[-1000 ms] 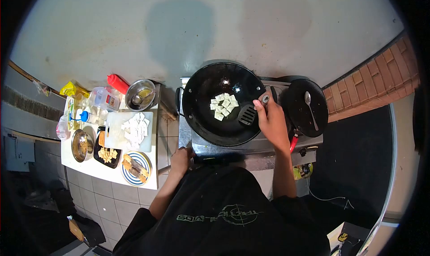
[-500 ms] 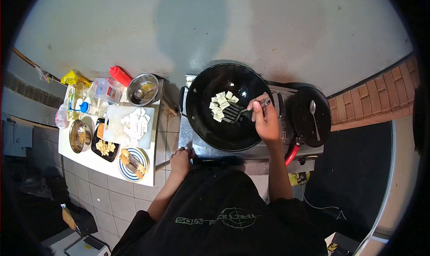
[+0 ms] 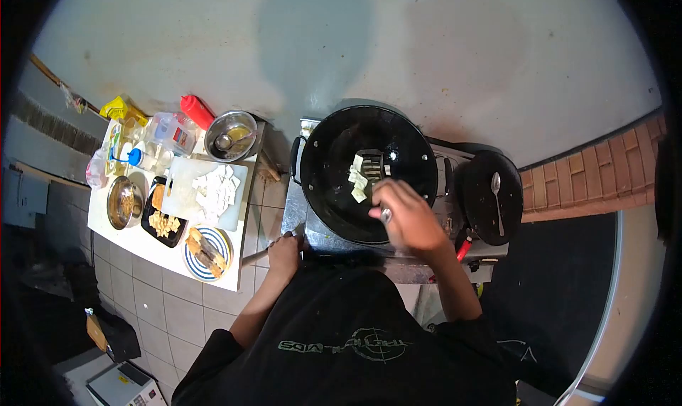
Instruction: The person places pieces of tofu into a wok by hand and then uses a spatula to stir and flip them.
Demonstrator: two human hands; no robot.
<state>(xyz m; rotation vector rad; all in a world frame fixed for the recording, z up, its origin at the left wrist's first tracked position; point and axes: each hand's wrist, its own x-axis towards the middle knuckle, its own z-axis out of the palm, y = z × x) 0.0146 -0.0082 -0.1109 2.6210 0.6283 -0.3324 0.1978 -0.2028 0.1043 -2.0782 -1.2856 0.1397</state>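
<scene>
A black wok point(image 3: 328, 207) sits on the steel stove point(image 3: 298, 214) in front of me. My right hand point(image 3: 412, 220) is closed around the handle of a slotted spatula point(image 3: 372, 166), whose head lies inside the wok. Pale, cube-like food pieces point(image 3: 358, 179) are bunched along the left side of that head; the spatula and hand may cover others. At the stove's front left corner my left hand point(image 3: 284, 254) is curled beside a small dark part. What its fingers grip there is too small to name.
On the left, a white table point(image 3: 153, 260) bears a cutting board point(image 3: 181, 182) with white pieces, a metal bowl point(image 3: 231, 136) with a ladle, a black tray point(image 3: 174, 239) and a striped plate point(image 3: 226, 253). Right of the wok, a spoon point(image 3: 497, 196) lies on a black pan point(image 3: 472, 186).
My right hand has come lower and nearer to me, and the spatula now points away from me. Fewer pale pieces show in the wok. My left hand stays at the stove corner.
</scene>
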